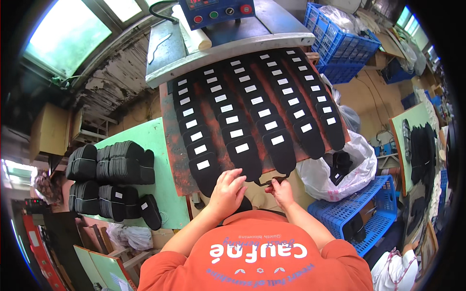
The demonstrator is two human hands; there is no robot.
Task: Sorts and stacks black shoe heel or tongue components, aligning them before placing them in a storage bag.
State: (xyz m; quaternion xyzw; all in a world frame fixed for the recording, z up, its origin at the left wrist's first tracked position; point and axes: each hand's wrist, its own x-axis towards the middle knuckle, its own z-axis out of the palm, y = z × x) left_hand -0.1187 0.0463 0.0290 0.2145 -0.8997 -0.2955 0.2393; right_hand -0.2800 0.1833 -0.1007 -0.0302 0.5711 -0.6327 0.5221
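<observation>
Overlapping rows of black insoles (243, 151), each with a small white label, cover a worn reddish board (180, 167). My left hand (227, 192) is at the near edge of this board, between the front ends of two rows. Its fingers are stretched out and I see nothing held in them. To its right, my right hand (280, 192) pinches a small dark strip (265, 184) just off the board's near edge. The strip reaches from the fingertips toward the front insole of a middle row; whether it is joined to that insole I cannot tell.
A metal press table with a blue control box (216, 10) stands over the far rows. Bundled insoles (124, 162) lie on a green table (167, 199) at left. At right are a white plastic bag (361, 167), blue crates (383, 191) and a person's white sleeve (395, 271).
</observation>
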